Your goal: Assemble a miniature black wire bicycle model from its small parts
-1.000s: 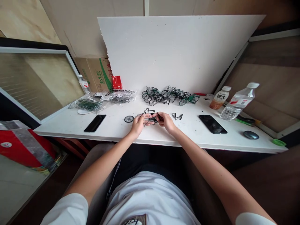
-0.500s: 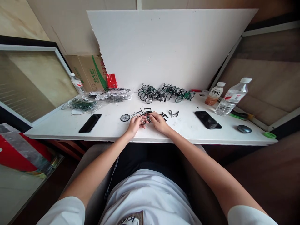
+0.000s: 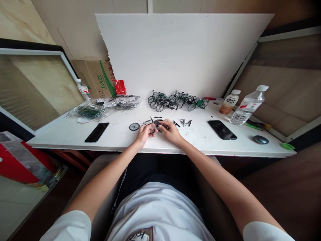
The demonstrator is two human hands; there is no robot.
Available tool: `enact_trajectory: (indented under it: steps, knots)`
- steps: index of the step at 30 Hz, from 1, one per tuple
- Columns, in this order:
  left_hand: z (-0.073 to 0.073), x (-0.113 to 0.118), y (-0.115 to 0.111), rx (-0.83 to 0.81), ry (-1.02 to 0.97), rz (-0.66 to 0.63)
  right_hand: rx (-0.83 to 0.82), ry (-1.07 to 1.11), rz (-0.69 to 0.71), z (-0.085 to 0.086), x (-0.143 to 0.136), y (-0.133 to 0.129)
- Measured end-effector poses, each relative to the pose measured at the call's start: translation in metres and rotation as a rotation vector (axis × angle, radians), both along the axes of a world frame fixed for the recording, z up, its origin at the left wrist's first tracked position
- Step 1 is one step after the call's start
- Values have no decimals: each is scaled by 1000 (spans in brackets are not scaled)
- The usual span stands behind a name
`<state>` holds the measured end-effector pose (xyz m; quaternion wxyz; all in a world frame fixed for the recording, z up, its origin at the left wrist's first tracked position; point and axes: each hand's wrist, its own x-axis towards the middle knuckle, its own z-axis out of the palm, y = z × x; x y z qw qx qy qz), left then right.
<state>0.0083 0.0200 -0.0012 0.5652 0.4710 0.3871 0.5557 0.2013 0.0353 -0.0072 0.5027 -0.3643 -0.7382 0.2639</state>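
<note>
Over the front middle of the white table, my left hand (image 3: 144,134) is closed on a small dark model bicycle frame (image 3: 154,127). My right hand (image 3: 171,131) meets it from the other side, its thumb and fingers pinched on the same frame; the fingers partly hide it. A loose black spoked wheel (image 3: 134,126) lies flat just left of my left hand. Small black bicycle parts (image 3: 185,122) are scattered beyond and to the right of my hands. Several miniature bicycles (image 3: 164,102) with green pieces stand in a cluster farther back.
Clear plastic bags of parts (image 3: 90,110) lie at the back left, near a cardboard box (image 3: 92,77). One phone (image 3: 97,132) lies left, another phone (image 3: 222,130) right. Bottles (image 3: 248,105) and a mouse (image 3: 261,139) are at the right. A white board (image 3: 185,50) stands behind.
My right hand's fingers have shifted slightly down and closer over the frame. My left hand keeps its hold. The whole view has tilted a little.
</note>
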Motion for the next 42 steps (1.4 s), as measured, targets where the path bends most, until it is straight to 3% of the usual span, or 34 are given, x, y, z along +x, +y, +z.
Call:
enact_trajectory:
  steps: [10, 20, 24, 29, 33, 38, 42]
  knots:
    - [4, 1, -4, -7, 54, -39, -7, -23, -13, 0, 1, 2]
    - [-7, 1, 2, 115, 156, -136, 92, -63, 3, 4, -5, -12]
    - [-1, -9, 4, 95, 315, -194, -19, 67, -53, 4, -11, -10]
    - [17, -27, 3, 110, 437, -268, -225, 218, 78, 8, -11, -5]
    - [27, -34, 2, 137, 279, -203, -269, 284, 102, 16, -7, -3]
    - [23, -27, 2, 8, 56, -134, -247, 327, 71, 25, -9, -7]
    - [20, -14, -3, -112, -17, -206, -176, 280, 101, 30, -10, -13]
